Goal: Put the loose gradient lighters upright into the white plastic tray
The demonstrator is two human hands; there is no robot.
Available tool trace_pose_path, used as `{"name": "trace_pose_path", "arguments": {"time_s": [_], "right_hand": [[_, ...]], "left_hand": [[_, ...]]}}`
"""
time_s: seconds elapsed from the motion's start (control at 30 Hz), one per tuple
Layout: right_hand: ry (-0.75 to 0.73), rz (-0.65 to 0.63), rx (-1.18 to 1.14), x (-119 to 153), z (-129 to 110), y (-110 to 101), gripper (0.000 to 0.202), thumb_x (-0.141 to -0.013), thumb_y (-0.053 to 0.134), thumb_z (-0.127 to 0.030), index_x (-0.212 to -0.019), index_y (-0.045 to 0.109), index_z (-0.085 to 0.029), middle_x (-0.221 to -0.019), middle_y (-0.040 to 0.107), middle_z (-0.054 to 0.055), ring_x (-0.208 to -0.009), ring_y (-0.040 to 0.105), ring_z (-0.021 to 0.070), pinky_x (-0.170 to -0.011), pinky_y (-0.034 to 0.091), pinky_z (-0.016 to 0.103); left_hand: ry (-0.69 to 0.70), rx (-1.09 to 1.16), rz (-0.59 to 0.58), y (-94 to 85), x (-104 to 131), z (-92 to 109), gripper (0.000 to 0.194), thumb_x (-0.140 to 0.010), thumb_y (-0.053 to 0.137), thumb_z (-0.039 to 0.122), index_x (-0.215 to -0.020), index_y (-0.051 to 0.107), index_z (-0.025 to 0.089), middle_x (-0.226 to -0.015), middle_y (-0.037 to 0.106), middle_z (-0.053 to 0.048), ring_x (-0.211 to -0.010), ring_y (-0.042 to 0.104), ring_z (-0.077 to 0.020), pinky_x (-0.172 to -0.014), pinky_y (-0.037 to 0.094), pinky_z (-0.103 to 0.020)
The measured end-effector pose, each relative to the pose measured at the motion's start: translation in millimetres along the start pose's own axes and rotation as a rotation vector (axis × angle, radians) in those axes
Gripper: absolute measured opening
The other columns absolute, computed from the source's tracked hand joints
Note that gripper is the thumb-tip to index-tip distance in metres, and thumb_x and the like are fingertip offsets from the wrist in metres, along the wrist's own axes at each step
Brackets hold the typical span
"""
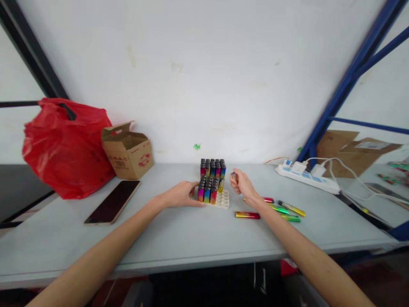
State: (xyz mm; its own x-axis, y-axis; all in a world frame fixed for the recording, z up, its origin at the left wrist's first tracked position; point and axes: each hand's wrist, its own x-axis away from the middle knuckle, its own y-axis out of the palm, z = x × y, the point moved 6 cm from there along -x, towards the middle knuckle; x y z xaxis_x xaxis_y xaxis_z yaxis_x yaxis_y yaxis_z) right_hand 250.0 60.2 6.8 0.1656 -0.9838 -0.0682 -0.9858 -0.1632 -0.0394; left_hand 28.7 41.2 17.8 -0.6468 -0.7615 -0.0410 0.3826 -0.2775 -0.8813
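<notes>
My left hand holds the left side of a white tray with round holes, thumb along its front edge and fingers behind. Several multicoloured lighters stand upright in the tray's left and middle; a yellow lighter stands at the back right. Holes at the tray's right side are bare. Just right of the tray, my right hand is raised and closed round a lighter, whose metal top shows above the fingers; its body is hidden. Behind the tray stands a second block of upright lighters.
Loose lighters lie under and beside my right forearm, among them a red one and a yellow one. A power strip with cables is at right. Leftward are a phone, an open cardboard box and a red bag.
</notes>
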Motion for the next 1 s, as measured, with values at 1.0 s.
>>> {"name": "trace_pose_path", "arguments": {"time_s": [1.0], "right_hand": [[-0.277,-0.032,0.157,16,-20,-8,0.056,-0.099,0.04,-0.071,-0.091,0.063,-0.02,-0.064,0.043,-0.004,-0.051,0.04,0.0111,-0.048,0.033,0.025]], "left_hand": [[0.02,0.051,0.006,0.3,0,0,0.063,-0.077,0.073,0.067,-0.116,0.066,0.019,-0.08,0.067,0.001,-0.065,0.056,-0.017,-0.059,0.035,-0.027]]}}
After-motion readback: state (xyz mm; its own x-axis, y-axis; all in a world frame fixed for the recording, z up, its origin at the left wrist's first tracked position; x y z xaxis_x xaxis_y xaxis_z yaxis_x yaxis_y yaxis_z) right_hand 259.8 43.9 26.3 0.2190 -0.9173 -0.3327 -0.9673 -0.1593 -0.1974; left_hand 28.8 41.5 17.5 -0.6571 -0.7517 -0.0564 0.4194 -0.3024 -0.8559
